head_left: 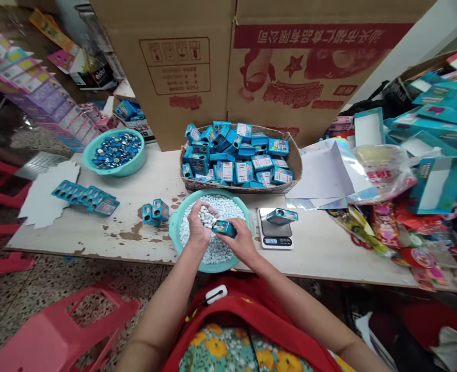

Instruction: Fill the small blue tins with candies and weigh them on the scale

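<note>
Over a turquoise basin (174, 243) full of small white candy pellets (218, 252), my left hand (199, 227) is cupped around a handful of the pellets. My right hand (244, 242) grips a small blue tin (225, 228) close beside that handful, its end turned toward the pellets. On a small digital scale (277, 242) to the right rests another blue tin (283, 216). Two more tins (155, 212) stand on the table left of the basin. Behind it, a cardboard tray (238, 188) is heaped with similar tins.
A turquoise bowl (114, 169) of shiny blue lids stands at the left. Near it a row of blue tins (84, 197) lies by white card (46, 199). Large cartons (189, 62) rise behind. Packets and boxes crowd the right; a pink stool (58, 330) stands lower left.
</note>
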Motion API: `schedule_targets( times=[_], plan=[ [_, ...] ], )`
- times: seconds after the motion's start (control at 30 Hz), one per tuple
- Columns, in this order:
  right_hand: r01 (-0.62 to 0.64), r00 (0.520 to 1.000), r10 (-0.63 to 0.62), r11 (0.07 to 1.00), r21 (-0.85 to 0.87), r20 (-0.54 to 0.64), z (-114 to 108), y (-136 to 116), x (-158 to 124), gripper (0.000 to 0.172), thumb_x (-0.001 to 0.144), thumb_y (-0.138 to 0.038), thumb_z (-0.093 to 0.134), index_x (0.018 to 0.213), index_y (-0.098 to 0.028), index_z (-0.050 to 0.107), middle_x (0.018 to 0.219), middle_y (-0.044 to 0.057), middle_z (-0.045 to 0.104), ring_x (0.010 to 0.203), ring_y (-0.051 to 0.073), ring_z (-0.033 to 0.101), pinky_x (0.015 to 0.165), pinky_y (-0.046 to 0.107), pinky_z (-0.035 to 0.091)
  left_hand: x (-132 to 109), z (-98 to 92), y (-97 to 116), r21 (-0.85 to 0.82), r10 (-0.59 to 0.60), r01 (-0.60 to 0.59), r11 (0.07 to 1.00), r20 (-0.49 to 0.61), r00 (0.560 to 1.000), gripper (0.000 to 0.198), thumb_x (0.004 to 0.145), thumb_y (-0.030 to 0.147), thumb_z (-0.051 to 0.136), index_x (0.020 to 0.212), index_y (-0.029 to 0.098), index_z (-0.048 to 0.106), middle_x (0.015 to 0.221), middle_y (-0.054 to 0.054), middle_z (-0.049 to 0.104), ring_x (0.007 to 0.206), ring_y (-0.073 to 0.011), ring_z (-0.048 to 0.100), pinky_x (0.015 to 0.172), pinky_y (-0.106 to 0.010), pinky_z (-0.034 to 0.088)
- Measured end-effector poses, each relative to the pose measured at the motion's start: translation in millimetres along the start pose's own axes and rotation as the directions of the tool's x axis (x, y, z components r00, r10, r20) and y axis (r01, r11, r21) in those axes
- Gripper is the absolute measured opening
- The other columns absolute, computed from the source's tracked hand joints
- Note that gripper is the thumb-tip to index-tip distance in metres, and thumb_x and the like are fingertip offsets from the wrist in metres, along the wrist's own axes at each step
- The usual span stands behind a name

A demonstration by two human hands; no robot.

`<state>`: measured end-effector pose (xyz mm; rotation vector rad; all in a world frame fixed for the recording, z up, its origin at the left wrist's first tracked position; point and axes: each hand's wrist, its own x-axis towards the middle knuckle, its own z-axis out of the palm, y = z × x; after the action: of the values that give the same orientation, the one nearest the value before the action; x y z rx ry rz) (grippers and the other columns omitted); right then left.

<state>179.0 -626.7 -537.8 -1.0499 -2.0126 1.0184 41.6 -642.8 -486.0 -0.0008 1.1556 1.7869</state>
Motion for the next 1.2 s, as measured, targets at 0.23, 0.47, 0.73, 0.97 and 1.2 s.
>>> schedule_targets(
  times=[0.23, 0.47, 0.73, 0.97, 1.2],
  plan=[
    [0.017, 0.999, -0.016, 0.999, -0.044, 0.030, 7.1, -4.2, 12.7, 0.029, 0.073, -0.030, 0.071, 0.099, -0.021, 0.062, 0.096, 0.006, 0.065, 0.092, 0.025, 0.055, 0.082, 0.037, 0.042, 12.9, -3.4, 3.6, 0.022, 0.187, -0.188, 0.982, 0.046, 0.981, 0.027, 0.072, 0.042, 0.064, 0.073, 0.017, 0.053, 0.056, 0.003, 0.051, 0.049, -0.0104, 0.053, 0.054, -0.023, 0.045],
    [0.084, 0.981, -0.071, 0.994, -0.067, 0.181, 4.8, 0.3, 27.9, 0.032, 0.069, -0.027, 0.073, 0.100, -0.023, 0.064, 0.096, 0.005, 0.066, 0.092, 0.026, 0.056, 0.080, 0.037, 0.041, 18.2, -2.8, 1.5, 0.136, 0.207, -0.208, 0.969, 0.016, 0.978, 0.025, 0.071, 0.037, 0.067, 0.070, 0.017, 0.053, 0.060, 0.001, 0.055, 0.050, -0.0095, 0.053, 0.050, -0.021, 0.041],
    [-0.005, 0.987, -0.005, 0.998, 0.059, 0.163, -4.5, 3.2, 30.2, 0.030, 0.071, -0.033, 0.074, 0.097, -0.023, 0.064, 0.095, 0.004, 0.066, 0.091, 0.025, 0.059, 0.081, 0.036, 0.044, 20.0, 3.4, -6.2, 0.146, 0.262, -0.272, 0.951, 0.082, 0.961, 0.031, 0.077, 0.039, 0.064, 0.060, 0.017, 0.051, 0.046, 0.002, 0.047, 0.052, -0.0131, 0.057, 0.053, -0.022, 0.041],
    [0.017, 0.991, -0.024, 0.999, 0.051, 0.129, -14.5, 7.6, 31.4, 0.029, 0.072, -0.029, 0.073, 0.098, -0.023, 0.064, 0.095, 0.005, 0.066, 0.092, 0.025, 0.059, 0.082, 0.037, 0.044, 14.8, 14.6, -9.8, 0.164, 0.255, -0.259, 0.952, 0.045, 0.966, 0.026, 0.076, 0.037, 0.065, 0.064, 0.017, 0.054, 0.049, 0.002, 0.050, 0.049, -0.0115, 0.054, 0.055, -0.023, 0.042],
    [-0.018, 0.996, 0.010, 0.995, 0.096, 0.087, -20.9, 11.3, 27.0, 0.030, 0.072, -0.026, 0.073, 0.100, -0.023, 0.063, 0.099, 0.004, 0.065, 0.095, 0.024, 0.058, 0.085, 0.037, 0.044, 12.9, 21.8, -16.8, 0.184, 0.299, -0.308, 0.933, 0.075, 0.951, 0.026, 0.078, 0.041, 0.063, 0.069, 0.017, 0.056, 0.051, 0.002, 0.050, 0.050, -0.0110, 0.053, 0.055, -0.022, 0.042]
  ],
)
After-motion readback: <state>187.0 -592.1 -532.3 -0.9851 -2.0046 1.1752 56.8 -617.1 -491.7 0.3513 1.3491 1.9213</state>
